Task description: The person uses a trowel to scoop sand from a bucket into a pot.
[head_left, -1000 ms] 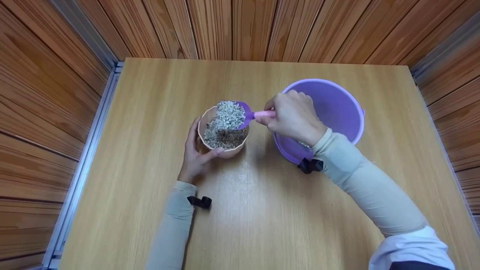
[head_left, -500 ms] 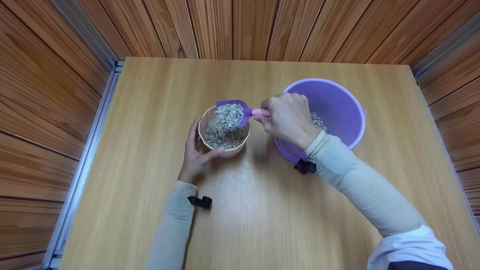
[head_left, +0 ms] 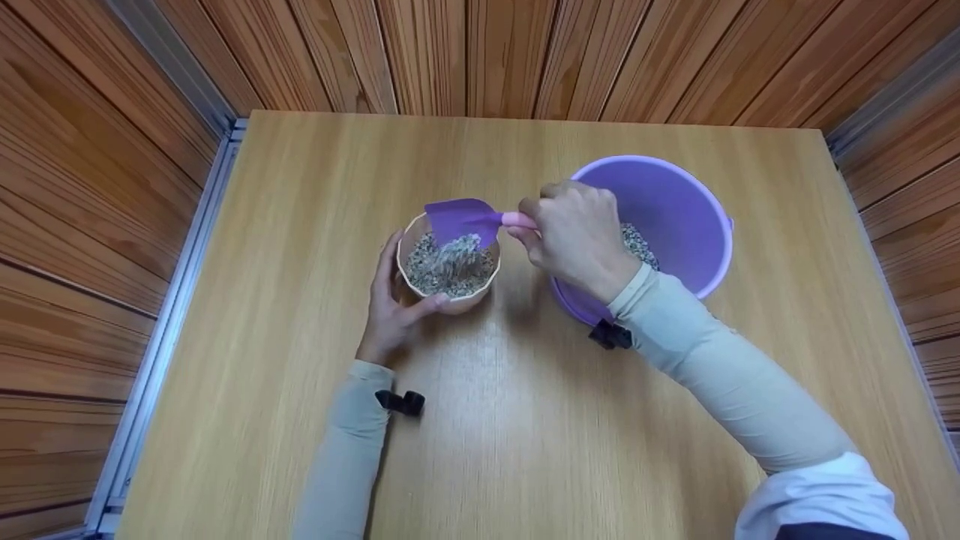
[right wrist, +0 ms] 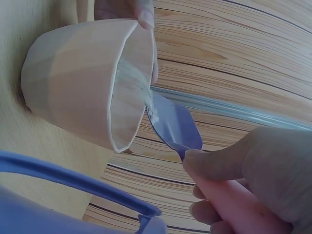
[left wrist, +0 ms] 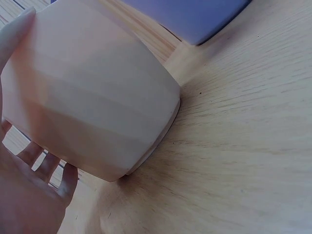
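My right hand point(head_left: 576, 236) grips the pink handle of a small purple shovel point(head_left: 463, 217), tilted over the rim of a peach flowerpot. Pale grey gravel point(head_left: 459, 259) slides off the blade into the pot, as the right wrist view also shows. The faceted flowerpot point(left wrist: 92, 92) stands upright on the table, and my left hand point(head_left: 394, 307) holds it round its left side, thumb at the near rim. In the left wrist view the fingers wrap behind its wall. Gravel covers the visible inside of the pot.
A purple bucket point(head_left: 675, 217) stands right of the pot, partly under my right hand and forearm, with more gravel inside. The wooden table point(head_left: 480, 435) is bounded by wood-panelled walls point(head_left: 502, 60) and a metal rail point(head_left: 176, 315) on the left.
The shovel has tipped, and most of its heap of gravel has run into the flowerpot, covering the brown patch there. My right hand has shifted slightly left; the left hand stays in place.
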Demonstrator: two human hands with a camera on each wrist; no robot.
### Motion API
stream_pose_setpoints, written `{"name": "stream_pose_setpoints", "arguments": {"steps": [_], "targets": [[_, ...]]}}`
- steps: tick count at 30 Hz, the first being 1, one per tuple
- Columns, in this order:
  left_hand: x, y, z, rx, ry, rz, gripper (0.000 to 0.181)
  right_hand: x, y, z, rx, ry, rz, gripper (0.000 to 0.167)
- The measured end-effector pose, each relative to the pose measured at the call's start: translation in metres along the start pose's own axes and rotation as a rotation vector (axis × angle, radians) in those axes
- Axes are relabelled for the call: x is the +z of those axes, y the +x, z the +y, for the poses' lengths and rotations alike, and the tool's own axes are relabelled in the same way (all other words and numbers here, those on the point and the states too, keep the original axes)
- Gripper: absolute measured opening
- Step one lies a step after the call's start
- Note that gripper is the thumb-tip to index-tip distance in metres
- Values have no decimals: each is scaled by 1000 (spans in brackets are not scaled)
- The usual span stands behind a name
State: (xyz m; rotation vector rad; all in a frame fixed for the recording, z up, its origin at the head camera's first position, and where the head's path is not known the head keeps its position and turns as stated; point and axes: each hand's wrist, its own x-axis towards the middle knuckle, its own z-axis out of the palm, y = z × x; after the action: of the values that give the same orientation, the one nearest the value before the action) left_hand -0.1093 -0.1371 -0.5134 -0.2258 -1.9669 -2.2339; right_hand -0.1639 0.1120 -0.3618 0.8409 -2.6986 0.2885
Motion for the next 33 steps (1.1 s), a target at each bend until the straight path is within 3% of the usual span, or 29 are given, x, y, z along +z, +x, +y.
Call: {"name": "stream_pose_setpoints", "arguments": {"steps": [9,16,19,26,33], "targets": [[1,1,1,8,8,0,104,2,-1,1,-53,-7,94,23],[1,1,2,-1,22,10,105,-2,-3,5,-49,19,110,21],[0,0,0,2,24,11,105,-7,-5,9,-25,38,108,22],[-6,3,-25,2,55,14,110,-25,-14,23,54,136,89,23],[-8,4,-29,7,65,14,109,-38,-30,44,118,243,81,25]]}}
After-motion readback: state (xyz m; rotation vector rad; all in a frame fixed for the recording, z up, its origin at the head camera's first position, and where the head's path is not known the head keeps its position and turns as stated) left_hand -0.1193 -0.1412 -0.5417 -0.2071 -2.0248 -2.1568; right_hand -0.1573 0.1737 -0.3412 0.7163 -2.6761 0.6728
